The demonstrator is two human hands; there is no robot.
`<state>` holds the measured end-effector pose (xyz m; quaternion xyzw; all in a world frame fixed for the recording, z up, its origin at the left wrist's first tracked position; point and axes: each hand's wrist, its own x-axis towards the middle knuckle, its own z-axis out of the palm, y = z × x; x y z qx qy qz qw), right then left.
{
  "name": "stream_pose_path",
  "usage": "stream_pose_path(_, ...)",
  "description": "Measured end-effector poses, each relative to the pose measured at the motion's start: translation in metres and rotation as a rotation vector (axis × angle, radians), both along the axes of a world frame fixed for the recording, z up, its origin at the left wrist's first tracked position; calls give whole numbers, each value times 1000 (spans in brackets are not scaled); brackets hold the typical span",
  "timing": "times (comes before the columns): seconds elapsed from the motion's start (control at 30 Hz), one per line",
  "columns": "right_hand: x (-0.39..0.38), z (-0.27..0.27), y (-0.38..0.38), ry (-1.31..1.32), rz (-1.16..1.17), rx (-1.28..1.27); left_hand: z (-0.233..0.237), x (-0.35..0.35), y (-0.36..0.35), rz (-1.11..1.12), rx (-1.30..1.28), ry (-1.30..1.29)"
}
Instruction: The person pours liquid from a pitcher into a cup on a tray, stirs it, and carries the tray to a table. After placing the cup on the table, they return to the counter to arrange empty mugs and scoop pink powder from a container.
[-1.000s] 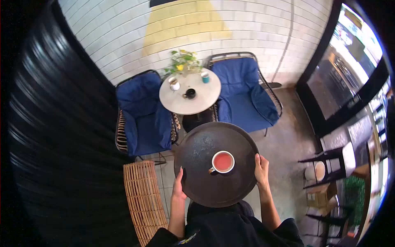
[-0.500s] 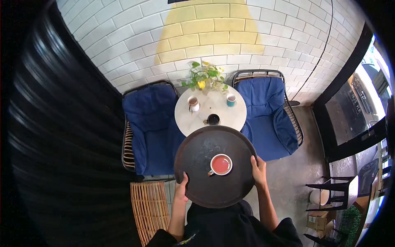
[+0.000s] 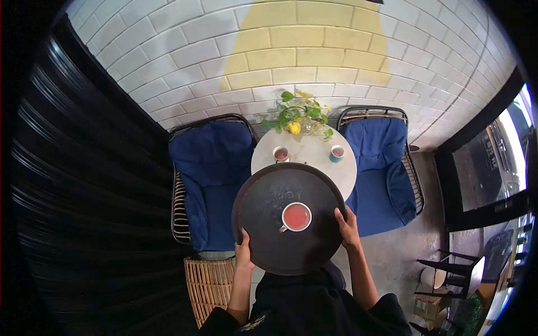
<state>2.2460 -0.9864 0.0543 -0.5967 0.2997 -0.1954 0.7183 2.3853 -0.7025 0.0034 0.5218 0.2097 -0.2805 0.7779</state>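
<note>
Low in the frame, my left hand [image 3: 243,255] and right hand [image 3: 349,227] grasp opposite edges of a round dark tray [image 3: 269,241]. Between them, right of the tray's center, sits a white cup [image 3: 296,217] of reddish drink, touching neither hand.

you see a leafy plant [image 3: 287,96] at the far edge of the round table [image 3: 335,175], a teal cup [image 3: 337,155] near its right edge, and blue chairs [image 3: 376,193] on both sides.
</note>
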Motion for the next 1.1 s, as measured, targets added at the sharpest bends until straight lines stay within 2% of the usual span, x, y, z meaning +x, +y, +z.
stream_pose_path(0.13, 28, -2, -8, -3, 48, 26, -11, 11, -2, 71, 35, 52)
stream_pose_path(0.23, 54, -4, -17, -47, 83, 80, 10, 18, -11, 101, 21, 43)
stream_pose_path(0.3, 72, -9, -28, 33, 79, 54, 10, 25, -17, 166, 10, 32)
stream_pose_path(0.33, 80, -2, -30, 35, 58, 172, 11, 27, -20, 208, 0, 25)
stream_pose_path(0.37, 91, -5, -37, 38, 76, 176, 13, 29, -21, 226, 4, 27)
stream_pose_path(0.43, 116, -24, -58, -190, 172, 302, 17, 38, -26, 250, -37, 7)
stream_pose_path(0.5, 140, -44, -78, -107, 181, 270, 4, 45, -26, 302, -37, 7)
stream_pose_path(0.57, 171, -54, -90, 65, 241, -184, -11, 45, -23, 368, -33, 14)
stream_pose_path(0.63, 203, -85, -103, 120, 333, -188, -17, 45, -22, 395, -114, -74)
stream_pose_path(0.7, 231, -112, -108, 101, 382, -577, -17, 41, -24, 449, -67, -37)
stream_pose_path(0.73, 249, -122, -113, 66, 458, -695, -13, 40, -28, 479, -34, 1)
stream_pose_path(0.77, 264, -134, -112, 58, 483, -686, -10, 38, -30, 504, -23, 1)
stream_pose_path(0.87, 296, -162, -109, 149, 481, -1057, -3, 28, -37, 578, 54, 67)
stream_pose_path(0.9, 301, -178, -109, 141, 493, -1063, -5, 24, -35, 592, 49, 67)
stream_pose_path(0.97, 315, -200, -116, 131, 687, -855, 9, 24, -44, 634, 116, 93)
stream_pose_path(1.1, 328, -193, -107, 88, 676, -924, 0, 18, -44, 686, 55, 100)
